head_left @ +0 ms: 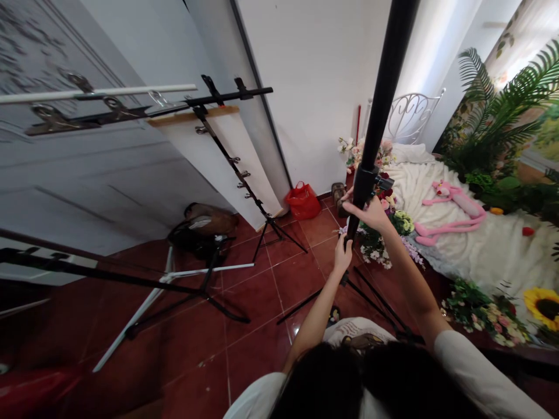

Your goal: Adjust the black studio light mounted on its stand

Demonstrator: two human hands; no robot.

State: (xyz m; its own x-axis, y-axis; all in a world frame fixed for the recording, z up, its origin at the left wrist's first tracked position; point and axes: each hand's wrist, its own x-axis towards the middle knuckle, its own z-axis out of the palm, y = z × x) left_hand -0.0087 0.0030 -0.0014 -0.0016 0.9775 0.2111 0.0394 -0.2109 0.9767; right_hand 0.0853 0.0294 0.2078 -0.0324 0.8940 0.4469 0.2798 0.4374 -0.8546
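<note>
A black light stand rises in front of me, its pole leaning up toward the top of the view. My left hand is closed around the lower, thinner part of the pole. Higher up, my right hand wraps the pole just below its collar, thumb across the front; some of its fingers are hidden behind. A locking knob sticks out from the collar to the right, just above that hand. The stand's spread legs reach the floor below my hands, partly covered by my arms.
On the right is a bed with a pink plush toy and flowers. To the left stand a backdrop stand with clips and a white-legged stand. A red bag sits by the wall on the tiled floor.
</note>
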